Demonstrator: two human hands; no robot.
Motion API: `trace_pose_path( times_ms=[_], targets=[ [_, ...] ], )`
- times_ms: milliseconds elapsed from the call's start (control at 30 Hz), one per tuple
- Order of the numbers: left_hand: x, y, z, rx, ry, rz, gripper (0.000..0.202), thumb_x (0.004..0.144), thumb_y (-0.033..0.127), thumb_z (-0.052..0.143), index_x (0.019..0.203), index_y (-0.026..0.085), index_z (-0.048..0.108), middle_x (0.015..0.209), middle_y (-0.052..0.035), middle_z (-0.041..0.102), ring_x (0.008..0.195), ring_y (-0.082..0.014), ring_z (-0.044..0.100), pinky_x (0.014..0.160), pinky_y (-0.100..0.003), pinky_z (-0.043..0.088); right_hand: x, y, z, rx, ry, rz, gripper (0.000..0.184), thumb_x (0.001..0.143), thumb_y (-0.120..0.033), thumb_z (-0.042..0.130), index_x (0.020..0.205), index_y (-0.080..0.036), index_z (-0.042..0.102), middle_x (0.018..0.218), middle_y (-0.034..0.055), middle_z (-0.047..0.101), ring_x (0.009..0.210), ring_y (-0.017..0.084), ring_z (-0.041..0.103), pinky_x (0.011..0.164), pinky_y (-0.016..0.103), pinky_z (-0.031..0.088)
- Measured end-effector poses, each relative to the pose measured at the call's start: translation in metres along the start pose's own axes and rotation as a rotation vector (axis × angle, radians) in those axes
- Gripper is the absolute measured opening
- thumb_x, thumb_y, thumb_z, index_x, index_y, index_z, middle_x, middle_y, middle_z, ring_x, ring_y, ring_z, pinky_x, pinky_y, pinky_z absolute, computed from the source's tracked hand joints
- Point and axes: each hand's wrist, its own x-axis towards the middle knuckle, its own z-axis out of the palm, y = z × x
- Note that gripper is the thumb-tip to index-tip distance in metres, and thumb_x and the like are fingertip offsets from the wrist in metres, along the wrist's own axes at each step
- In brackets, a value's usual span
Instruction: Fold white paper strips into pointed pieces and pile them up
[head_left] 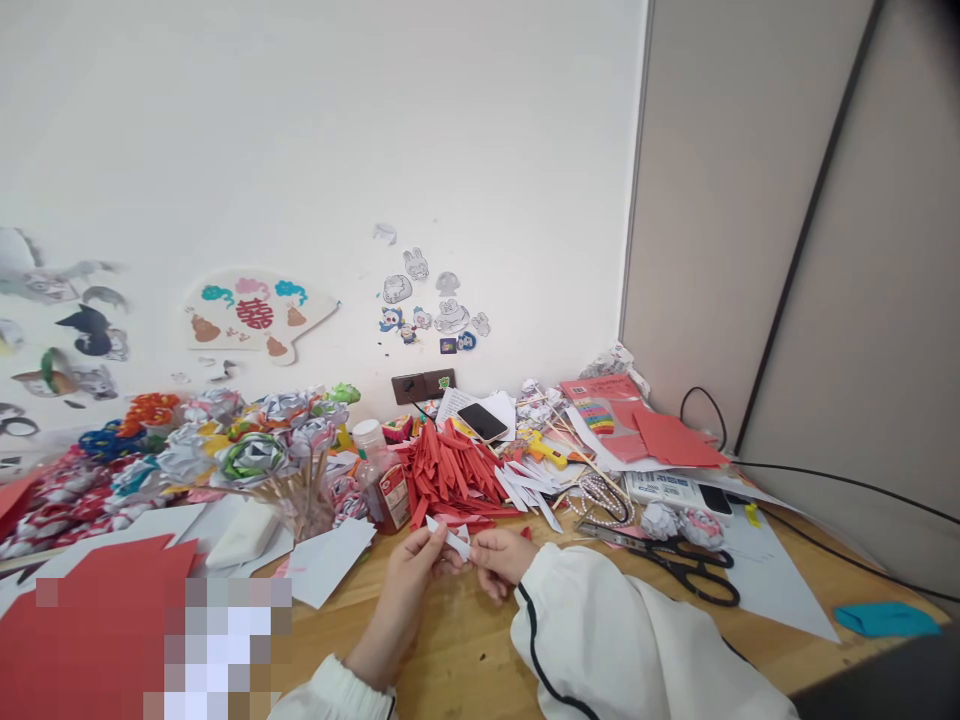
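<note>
Both hands meet over the front of the wooden table (480, 660), fingers pinched on a small folded piece of white paper (457, 545). My left hand (417, 556) grips its left side, and my right hand (504, 560) closes on its right end. Just behind the fingers lies a heap of folded red paper strips (450, 475). To its right are several white paper strips (529, 490). A bottle with a red label (385, 485) stands behind my left hand. Some of the fingertips are hidden behind the paper.
At right lie black-handled scissors (690, 570), a white sheet (780, 585) and a blue cloth-like piece (887, 619). A phone (482, 422) and yellow glue gun (546, 449) sit farther back. Paper flowers (255, 455) and red sheets (112, 610) fill the left. Cables (840, 478) cross the right side.
</note>
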Motion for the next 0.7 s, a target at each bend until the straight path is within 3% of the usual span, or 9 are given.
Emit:
trace_pose_path(
  times_ms=[133,400,600,700],
  targets=[
    [0.0,-0.002,0.0,0.031,0.038,0.02,0.025,0.064,0.036,0.057,0.057,0.012,0.055,0.046,-0.0013,0.06,0.044,-0.011,0.053,0.047,-0.021,0.041,-0.003,-0.005,0.004,-0.104,0.054,-0.032,0.037,0.07,-0.052,0.04,0.068,-0.015,0.041,0.036,-0.0079,0.044,0.026,0.004,0.035,0.03,0.013,0.024],
    [-0.001,-0.002,-0.004,-0.028,0.046,0.027,0.028,0.066,0.04,0.053,0.056,0.014,0.054,0.042,0.0013,0.057,0.042,-0.0109,0.051,0.044,-0.02,0.039,-0.007,-0.006,0.008,-0.414,0.219,-0.074,0.02,0.077,-0.027,0.04,0.062,-0.016,0.045,0.033,-0.0087,0.038,0.027,0.004,0.034,0.033,0.015,0.026],
    [0.004,-0.003,-0.01,0.2,0.181,0.126,0.031,0.064,0.043,0.053,0.052,0.015,0.051,0.033,0.0048,0.049,0.032,-0.0073,0.042,0.037,-0.017,0.03,-0.007,-0.004,0.012,-0.482,0.233,-0.064,0.024,0.078,-0.029,0.037,0.06,-0.016,0.047,0.035,-0.0072,0.038,0.03,0.006,0.036,0.036,0.016,0.028],
    [0.002,0.001,-0.007,0.239,0.126,0.086,0.033,0.06,0.047,0.055,0.051,0.015,0.05,0.035,0.0034,0.052,0.033,-0.0088,0.045,0.038,-0.018,0.033,-0.006,-0.003,0.011,-0.529,0.268,-0.052,0.026,0.077,-0.03,0.039,0.057,-0.016,0.048,0.037,-0.006,0.039,0.034,0.007,0.038,0.038,0.017,0.029]
  ],
)
